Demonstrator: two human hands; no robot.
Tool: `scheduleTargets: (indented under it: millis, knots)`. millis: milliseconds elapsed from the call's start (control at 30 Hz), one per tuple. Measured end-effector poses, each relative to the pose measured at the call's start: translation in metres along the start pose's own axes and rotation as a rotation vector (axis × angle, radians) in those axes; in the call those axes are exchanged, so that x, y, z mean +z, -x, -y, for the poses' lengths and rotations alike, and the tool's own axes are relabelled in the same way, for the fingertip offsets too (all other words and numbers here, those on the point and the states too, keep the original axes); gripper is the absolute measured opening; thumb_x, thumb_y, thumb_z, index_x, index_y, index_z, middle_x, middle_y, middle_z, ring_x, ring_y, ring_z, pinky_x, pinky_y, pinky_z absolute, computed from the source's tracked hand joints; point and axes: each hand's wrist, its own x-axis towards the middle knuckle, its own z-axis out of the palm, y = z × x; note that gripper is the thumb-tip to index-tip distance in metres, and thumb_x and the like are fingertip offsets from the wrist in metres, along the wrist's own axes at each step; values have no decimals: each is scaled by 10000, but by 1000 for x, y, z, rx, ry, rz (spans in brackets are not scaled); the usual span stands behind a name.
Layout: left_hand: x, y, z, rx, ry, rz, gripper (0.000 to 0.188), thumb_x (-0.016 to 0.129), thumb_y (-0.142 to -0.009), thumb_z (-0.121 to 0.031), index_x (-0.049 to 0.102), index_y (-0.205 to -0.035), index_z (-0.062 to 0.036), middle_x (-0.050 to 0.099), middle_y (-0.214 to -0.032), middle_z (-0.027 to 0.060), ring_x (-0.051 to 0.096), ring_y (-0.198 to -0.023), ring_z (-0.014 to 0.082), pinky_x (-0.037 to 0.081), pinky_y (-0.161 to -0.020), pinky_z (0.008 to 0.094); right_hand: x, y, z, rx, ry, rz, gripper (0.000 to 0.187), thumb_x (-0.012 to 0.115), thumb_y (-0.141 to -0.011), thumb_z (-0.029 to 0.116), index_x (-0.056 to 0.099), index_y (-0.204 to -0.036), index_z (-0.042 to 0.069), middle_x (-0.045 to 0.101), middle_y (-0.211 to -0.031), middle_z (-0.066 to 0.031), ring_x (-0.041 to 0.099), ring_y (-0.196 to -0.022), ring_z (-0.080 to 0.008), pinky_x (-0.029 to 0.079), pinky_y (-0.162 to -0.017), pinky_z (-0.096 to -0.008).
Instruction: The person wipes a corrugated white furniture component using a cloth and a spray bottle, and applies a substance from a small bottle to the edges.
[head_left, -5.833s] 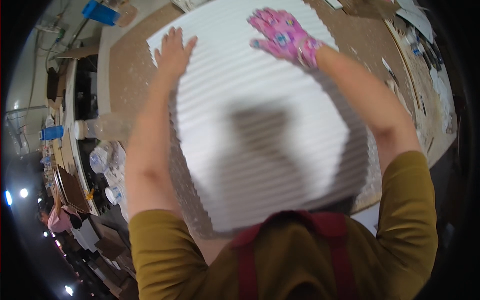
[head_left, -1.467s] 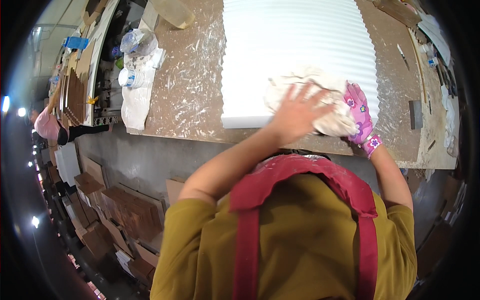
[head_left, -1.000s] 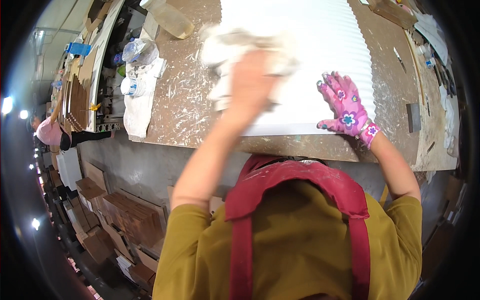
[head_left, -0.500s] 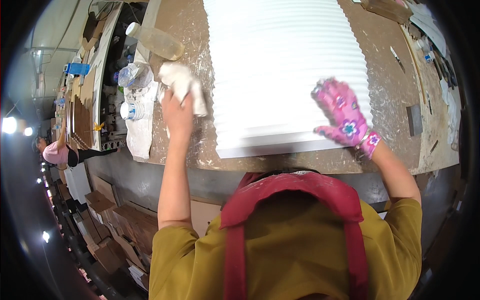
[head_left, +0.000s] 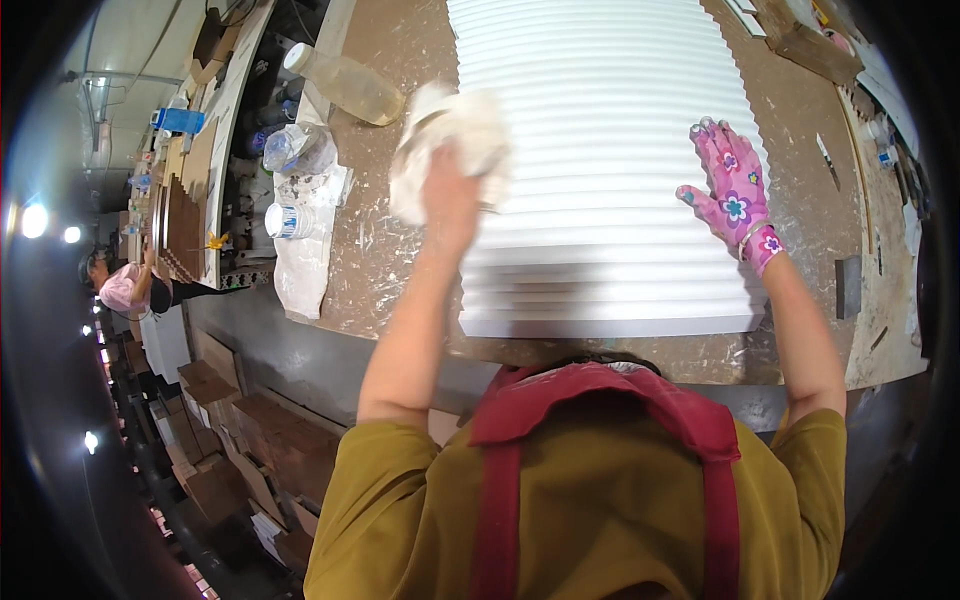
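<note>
A white ribbed panel point(head_left: 600, 200) lies on the worktable in front of me, its near edge close to the table's front. My bare left hand point(head_left: 452, 195) is closed on a whitish cloth point(head_left: 440, 140), blurred by motion, over the panel's left edge. In a pink flowered glove, my right hand point(head_left: 730, 185) rests flat on the panel's right side with the thumb spread out; it holds nothing. A wristband circles the glove's cuff.
At the left of the worktable point(head_left: 385, 290) lie a large capped bottle point(head_left: 350, 88), a clear plastic bottle point(head_left: 290, 148) and a white-and-blue tub point(head_left: 288, 221). A knife point(head_left: 828, 160) and a dark block point(head_left: 848, 287) lie right. Another person point(head_left: 128, 288) stands far left.
My left hand has carried the cloth rightward from the bare table onto the panel's left edge. The right hand, raised and blurred before, has settled on the panel's right side.
</note>
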Motion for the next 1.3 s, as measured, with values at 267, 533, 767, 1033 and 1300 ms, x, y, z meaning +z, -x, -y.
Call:
scheduleTargets:
  millis: [267,533,767,1033,1300]
  knots:
    - [-82,-4,81,31,174,-88,390,550,-920,-210,552,-1225,33,652,-1079,236,634,-994,331,472,-858,389,-1,-4,4,-6,-32,1,751,681,-801,438,422,-1386,45,397,-1455,-162,296,-1387,-351,200,-1153,-483]
    - [-136,-3,50,-219,1477,-49,491,495,-902,-240,461,-1322,13,577,-1253,196,586,-1133,334,481,-988,468,-2,-4,4,-7,-16,-16,740,671,-808,436,419,-1385,49,396,-1453,-169,299,-1384,-355,198,-1156,-482]
    - [-94,-7,-32,-15,2015,744,506,489,-812,-200,516,-1230,85,624,-1156,216,637,-1031,327,506,-954,453,-29,-45,71,256,-1822,58,746,673,-859,253,275,-1469,87,344,-1474,-185,433,-1300,-269,399,-1073,-404]
    - [-55,-14,-47,-10,1416,671,471,552,-866,-209,516,-1261,44,605,-1214,183,573,-1149,283,420,-1035,422,13,-31,116,325,-2429,412,400,510,-974,189,464,-1326,4,548,-1308,-155,548,-1204,-254,438,-1063,-422]
    - [-82,-92,96,-115,828,-487,770,711,-831,-168,265,-1439,-11,428,-1392,191,443,-1265,298,345,-1066,416,-7,7,48,579,-2838,208,452,559,-911,147,459,-1316,-28,537,-1318,-208,543,-1202,-352,421,-1056,-525]
